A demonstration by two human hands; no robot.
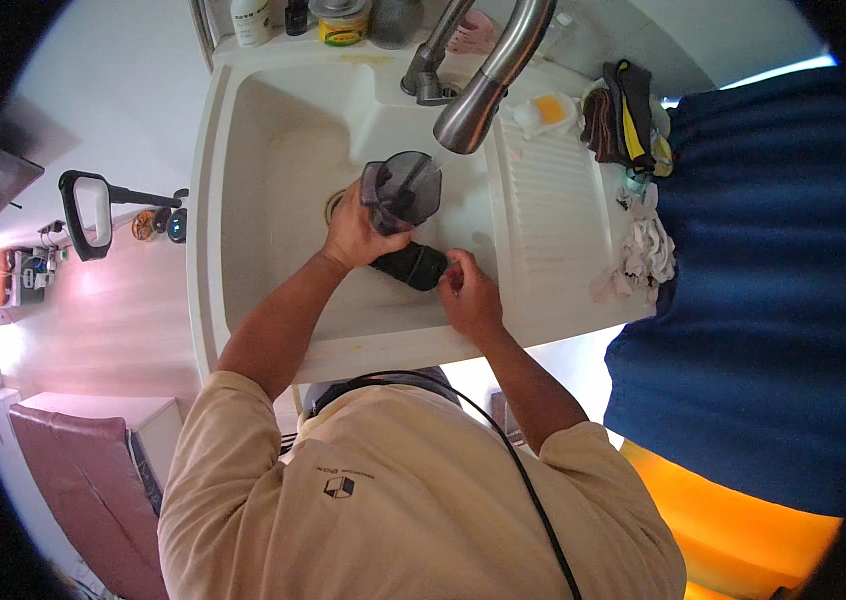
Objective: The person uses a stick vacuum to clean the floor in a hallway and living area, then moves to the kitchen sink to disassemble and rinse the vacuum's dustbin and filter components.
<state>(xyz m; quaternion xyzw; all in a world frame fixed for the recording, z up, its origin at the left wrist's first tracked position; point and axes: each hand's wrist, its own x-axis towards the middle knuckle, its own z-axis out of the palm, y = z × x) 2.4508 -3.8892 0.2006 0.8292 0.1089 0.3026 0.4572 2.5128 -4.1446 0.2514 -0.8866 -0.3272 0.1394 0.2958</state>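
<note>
My left hand (359, 232) grips a smoky translucent plastic container (409, 187), its open end up under the faucet's metal spray head (460, 124). Water seems to run from the head into it. Below it, a dark cylindrical part (415, 266) lies tilted over the white sink (265, 292); whether it joins the container I cannot tell. At that part's right end is my right hand (471, 292), fingers curled, with the fingertips by its rim. What lies between those fingers is hidden.
Right of the basin is a ribbed drainboard (554, 217), with folded cloths (621, 120) and a crumpled rag (644, 251) along its far side. Bottles and a lidded tub (340, 22) line the back ledge. A blue curtain (760, 285) hangs at the right.
</note>
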